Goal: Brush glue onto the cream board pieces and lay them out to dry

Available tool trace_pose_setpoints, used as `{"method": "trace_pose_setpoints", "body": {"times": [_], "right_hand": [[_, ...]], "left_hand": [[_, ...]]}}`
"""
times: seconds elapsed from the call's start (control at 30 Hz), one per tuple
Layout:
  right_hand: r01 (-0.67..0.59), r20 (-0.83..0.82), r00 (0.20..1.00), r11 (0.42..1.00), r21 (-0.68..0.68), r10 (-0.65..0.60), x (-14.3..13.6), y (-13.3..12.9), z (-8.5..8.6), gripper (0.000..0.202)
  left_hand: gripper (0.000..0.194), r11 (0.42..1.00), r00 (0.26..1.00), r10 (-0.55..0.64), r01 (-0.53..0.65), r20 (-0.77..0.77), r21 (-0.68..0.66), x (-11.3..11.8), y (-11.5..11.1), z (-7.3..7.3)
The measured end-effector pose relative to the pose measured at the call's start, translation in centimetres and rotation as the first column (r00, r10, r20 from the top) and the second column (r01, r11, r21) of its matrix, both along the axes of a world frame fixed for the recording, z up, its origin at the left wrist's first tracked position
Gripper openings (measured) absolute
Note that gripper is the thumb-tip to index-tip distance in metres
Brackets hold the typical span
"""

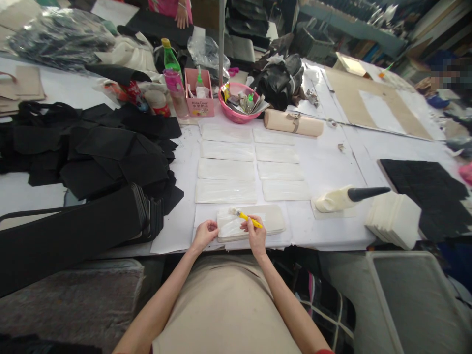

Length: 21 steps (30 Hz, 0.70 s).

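Note:
My right hand (pixel 257 235) is closed around the yellow handle of a paintbrush (pixel 251 219). The brush's pale bristles rest on the top piece of a stack of white rectangular panels (pixel 275 221) at the table's front edge. Wet-looking streaks show on the left part of that top panel. My left hand (pixel 205 235) pinches the stack's left edge, its fingertips on the panel. Beyond the stack lie two columns of flat white strips (pixel 225 191) with a glossy, streaked surface. To the right, a bottle with a long black nozzle (pixel 335 200) lies on its side.
Black cut pieces (pixel 110 147) are heaped at left, beside a long black panel stack (pixel 73 236). At right stand a white block stack (pixel 394 219) and black sheets (pixel 424 191). Behind are a pink basin (pixel 239 117), a pink box (pixel 199 107) and a co-worker's hand (pixel 182 17).

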State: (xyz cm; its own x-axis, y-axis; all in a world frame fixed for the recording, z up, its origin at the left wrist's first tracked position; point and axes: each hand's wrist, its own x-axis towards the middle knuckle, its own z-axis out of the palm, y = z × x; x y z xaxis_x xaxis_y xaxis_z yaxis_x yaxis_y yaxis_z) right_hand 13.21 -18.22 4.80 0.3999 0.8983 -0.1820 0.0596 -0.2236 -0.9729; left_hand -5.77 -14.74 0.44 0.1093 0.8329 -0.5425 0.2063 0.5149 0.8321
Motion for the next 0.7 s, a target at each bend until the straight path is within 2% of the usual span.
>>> {"method": "trace_pose_setpoints", "body": {"times": [0.17, 0.3, 0.37, 0.43, 0.5, 0.57, 0.63, 0.7], "right_hand": [[0.194, 0.132, 0.972, 0.981, 0.022, -0.195, 5.6, -1.6, -0.2, 0.035], [0.369, 0.191, 0.909, 0.928, 0.051, -0.371, 10.0, -2.4, -0.3, 0.036], [0.43, 0.236, 0.869, 0.9, 0.072, -0.435, 11.1, -2.7, 0.0, 0.035], [0.431, 0.293, 0.848, 0.896, 0.104, -0.442, 10.7, -3.0, 0.7, 0.033], [0.329, 0.312, 0.885, 0.938, 0.107, -0.346, 8.8, -3.2, 1.5, 0.029], [0.132, 0.268, 0.952, 0.989, 0.073, -0.147, 5.9, -3.1, 2.2, 0.026], [-0.049, 0.193, 0.981, 0.997, 0.052, 0.038, 2.8, -2.8, 2.6, 0.024], [-0.136, 0.113, 0.985, 0.99, 0.044, 0.131, 0.3, -2.2, 2.7, 0.024]], "left_hand": [[0.018, 1.0, 1.0, 0.004, -0.004, 0.004, 0.009, -0.1, -0.2, -0.3], [0.02, 1.0, 1.0, -0.007, 0.007, -0.008, 0.011, -0.1, -0.2, -0.3], [0.021, 1.0, 1.0, -0.014, 0.014, -0.006, 0.005, -0.1, -0.1, -0.2], [0.023, 1.0, 1.0, -0.022, 0.022, 0.002, -0.008, -0.2, 0.0, 0.0], [0.024, 0.999, 1.0, -0.029, 0.029, 0.012, -0.024, -0.2, 0.2, 0.2], [0.024, 0.999, 0.999, -0.035, 0.035, 0.021, -0.036, -0.3, 0.3, 0.3], [0.025, 0.998, 0.999, -0.037, 0.038, 0.028, -0.043, -0.3, 0.4, 0.5], [0.025, 0.998, 0.999, -0.031, 0.033, 0.032, -0.048, -0.3, 0.4, 0.5]]}}
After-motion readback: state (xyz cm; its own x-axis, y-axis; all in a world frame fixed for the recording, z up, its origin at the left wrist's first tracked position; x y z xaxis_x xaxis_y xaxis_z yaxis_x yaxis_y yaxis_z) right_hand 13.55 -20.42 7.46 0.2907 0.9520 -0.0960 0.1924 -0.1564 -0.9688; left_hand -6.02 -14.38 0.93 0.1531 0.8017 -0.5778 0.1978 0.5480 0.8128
